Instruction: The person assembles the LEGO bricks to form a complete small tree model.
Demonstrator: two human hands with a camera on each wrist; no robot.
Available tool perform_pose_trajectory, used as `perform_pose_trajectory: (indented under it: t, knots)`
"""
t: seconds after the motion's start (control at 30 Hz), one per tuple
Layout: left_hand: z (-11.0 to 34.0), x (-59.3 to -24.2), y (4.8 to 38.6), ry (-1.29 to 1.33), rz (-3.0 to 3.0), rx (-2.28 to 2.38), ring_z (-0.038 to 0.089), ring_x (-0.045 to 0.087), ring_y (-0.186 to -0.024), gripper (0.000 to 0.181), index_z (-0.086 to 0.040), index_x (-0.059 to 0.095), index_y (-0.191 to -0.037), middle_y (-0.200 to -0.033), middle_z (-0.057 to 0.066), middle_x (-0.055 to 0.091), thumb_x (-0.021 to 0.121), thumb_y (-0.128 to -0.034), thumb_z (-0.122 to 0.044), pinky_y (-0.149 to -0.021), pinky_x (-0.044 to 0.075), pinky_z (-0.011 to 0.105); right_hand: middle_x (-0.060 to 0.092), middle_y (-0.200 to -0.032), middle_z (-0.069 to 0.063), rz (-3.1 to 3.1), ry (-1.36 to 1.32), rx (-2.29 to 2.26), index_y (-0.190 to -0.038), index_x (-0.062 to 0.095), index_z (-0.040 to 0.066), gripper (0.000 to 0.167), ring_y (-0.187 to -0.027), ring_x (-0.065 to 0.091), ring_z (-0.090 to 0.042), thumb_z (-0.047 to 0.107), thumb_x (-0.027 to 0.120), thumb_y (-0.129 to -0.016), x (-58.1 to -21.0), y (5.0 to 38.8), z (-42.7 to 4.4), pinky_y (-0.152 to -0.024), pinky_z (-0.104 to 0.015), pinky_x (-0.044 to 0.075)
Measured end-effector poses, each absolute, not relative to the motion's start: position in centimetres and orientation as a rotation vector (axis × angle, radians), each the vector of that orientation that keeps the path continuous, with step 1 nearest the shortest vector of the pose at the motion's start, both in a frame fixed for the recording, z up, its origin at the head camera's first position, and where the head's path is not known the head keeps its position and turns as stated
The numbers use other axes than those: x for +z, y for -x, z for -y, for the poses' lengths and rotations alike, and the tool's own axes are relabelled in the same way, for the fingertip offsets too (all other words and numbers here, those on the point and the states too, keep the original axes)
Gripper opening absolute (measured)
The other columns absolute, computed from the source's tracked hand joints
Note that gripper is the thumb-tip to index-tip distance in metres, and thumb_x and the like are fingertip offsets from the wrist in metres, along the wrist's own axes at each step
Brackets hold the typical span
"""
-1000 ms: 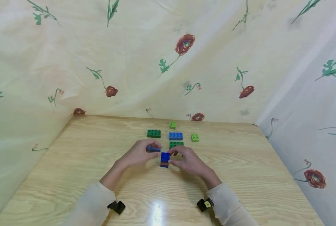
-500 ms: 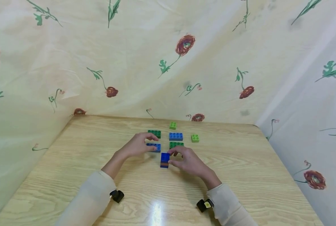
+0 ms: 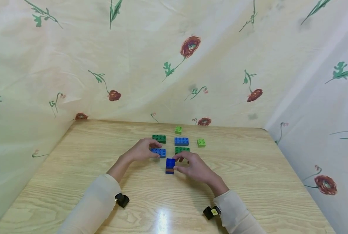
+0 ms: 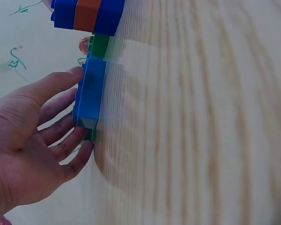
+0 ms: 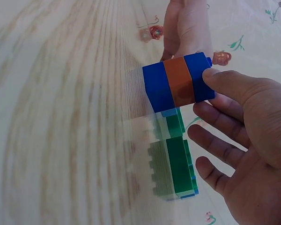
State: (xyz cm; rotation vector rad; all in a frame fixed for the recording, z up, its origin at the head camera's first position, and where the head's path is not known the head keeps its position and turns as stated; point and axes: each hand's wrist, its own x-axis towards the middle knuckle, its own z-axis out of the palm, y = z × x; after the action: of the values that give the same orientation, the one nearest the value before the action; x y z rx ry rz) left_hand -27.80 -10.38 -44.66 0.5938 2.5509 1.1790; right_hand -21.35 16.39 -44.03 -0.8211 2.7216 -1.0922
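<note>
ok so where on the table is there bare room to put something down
Bare table shows left of the left sleeve, right of the right sleeve, and between the two sleeves. Crowded: the middle, where the left hand, right hand, brick stack and loose bricks cluster.

Banded dark blue, orange, dark blue on the brick tower [image 3: 170, 165]. Lighter blue and dark green on the long studded bricks [image 3: 181, 141]. Lime green on the small bricks [image 3: 201, 143]. Streaky brown grain over pale tan on the tabletop [image 3: 250, 182]. Rust-red flowers, green stems, cream ground on the backdrop sheet [image 3: 144, 48]. Plain off-white on the sleeves [image 3: 93, 200].
</note>
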Motion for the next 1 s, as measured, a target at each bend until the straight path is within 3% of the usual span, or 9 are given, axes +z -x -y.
perform_pose_trajectory:
  t: [0.6,1.0]
  knots:
    - [10.3,-45.8,27.9,-0.55,-2.603,1.151,0.02,0.065,-0.11,0.032,-0.014,0.073,-0.118,-0.117,0.003,0.072,0.083,-0.0881,-0.021,-0.102,0.052,0.044,0.071,-0.117,0.004,-2.707,0.798,-1.09,-0.124,0.07,0.017,0.029,-0.108,0.063,-0.018,0.025,0.074,-0.097,-44.0,21.4,-16.2,-0.09,-0.037,0.052]
    - [10.7,-45.0,27.9,-0.562,-2.59,1.208,0.023,0.064,-0.115,0.034,-0.013,0.072,-0.123,-0.121,0.006,0.07,0.08,-0.091,-0.022,-0.104,0.051,0.047,0.071,-0.119,0.003,-2.711,0.8,-1.103,-0.125,0.07,0.016,0.03,-0.109,0.063,-0.019,0.025,0.074,-0.097,-44.0,21.8,-16.3,-0.089,-0.039,0.053]
